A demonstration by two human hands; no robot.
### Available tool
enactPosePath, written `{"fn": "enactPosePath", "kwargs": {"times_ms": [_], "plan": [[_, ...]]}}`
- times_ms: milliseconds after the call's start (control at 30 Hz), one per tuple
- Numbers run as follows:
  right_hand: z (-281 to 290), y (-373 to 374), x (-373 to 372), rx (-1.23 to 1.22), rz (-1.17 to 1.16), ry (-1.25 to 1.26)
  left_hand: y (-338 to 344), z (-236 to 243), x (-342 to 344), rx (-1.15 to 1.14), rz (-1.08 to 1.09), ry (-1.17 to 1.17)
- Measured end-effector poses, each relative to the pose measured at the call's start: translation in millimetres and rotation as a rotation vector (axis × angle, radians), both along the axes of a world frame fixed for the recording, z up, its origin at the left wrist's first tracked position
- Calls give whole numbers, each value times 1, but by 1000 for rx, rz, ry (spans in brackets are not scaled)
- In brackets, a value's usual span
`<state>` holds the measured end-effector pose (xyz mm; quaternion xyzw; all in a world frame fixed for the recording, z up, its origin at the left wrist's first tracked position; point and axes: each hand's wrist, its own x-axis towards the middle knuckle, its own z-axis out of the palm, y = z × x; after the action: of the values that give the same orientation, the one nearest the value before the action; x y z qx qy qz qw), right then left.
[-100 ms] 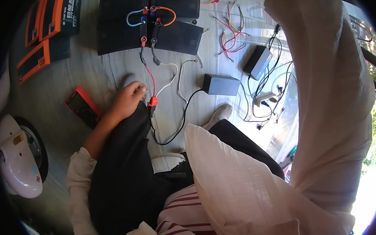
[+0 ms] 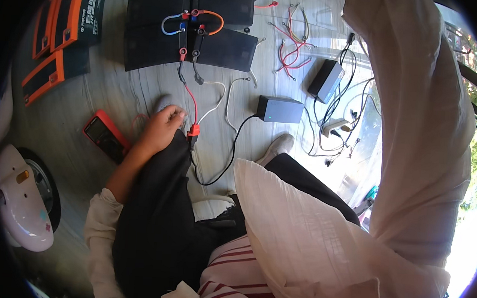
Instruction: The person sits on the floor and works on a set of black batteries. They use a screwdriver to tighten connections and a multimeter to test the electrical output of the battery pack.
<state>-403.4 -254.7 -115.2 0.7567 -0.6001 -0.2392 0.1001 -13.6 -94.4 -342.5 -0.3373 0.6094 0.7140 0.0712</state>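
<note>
My left hand (image 2: 166, 127) rests on my left knee, its fingers curled in and closed, with nothing visible in them. Just right of it, a red plug connector (image 2: 194, 130) joins a red and a white wire to a black cord. Those wires run up to a group of black batteries (image 2: 157, 43), bridged by a blue jumper cable (image 2: 169, 25) and an orange jumper cable (image 2: 220, 23). The black cord leads to a charger (image 2: 281, 109) with a small green light. My right arm, in a pale sleeve (image 2: 416, 105), reaches up past the top edge; its hand is out of sight.
A red multimeter (image 2: 106, 135) lies left of my knee. Orange-and-black batteries (image 2: 66, 24) stand at the far left, above a pink vehicle part (image 2: 25, 201) beside a wheel. Loose red leads (image 2: 291, 48), a second charger (image 2: 325, 80) and a power strip (image 2: 336, 126) with tangled cords lie at the right.
The view has shifted very slightly, and the raised right sleeve sits a touch differently at the top. My left hand has stayed on the knee.
</note>
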Motion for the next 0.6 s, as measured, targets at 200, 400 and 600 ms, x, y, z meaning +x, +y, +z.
{"fn": "enactPosePath", "kwargs": {"times_ms": [200,400,600], "plan": [[2,9,33,-260,-482,-289,0,-1,7,-4,21,-36],[6,2,12,-55,-421,-349,-2,-1,-1,-25,16,-37],[9,21,14,-286,-655,-556,-2,-2,5,-57,42,-14]]}}
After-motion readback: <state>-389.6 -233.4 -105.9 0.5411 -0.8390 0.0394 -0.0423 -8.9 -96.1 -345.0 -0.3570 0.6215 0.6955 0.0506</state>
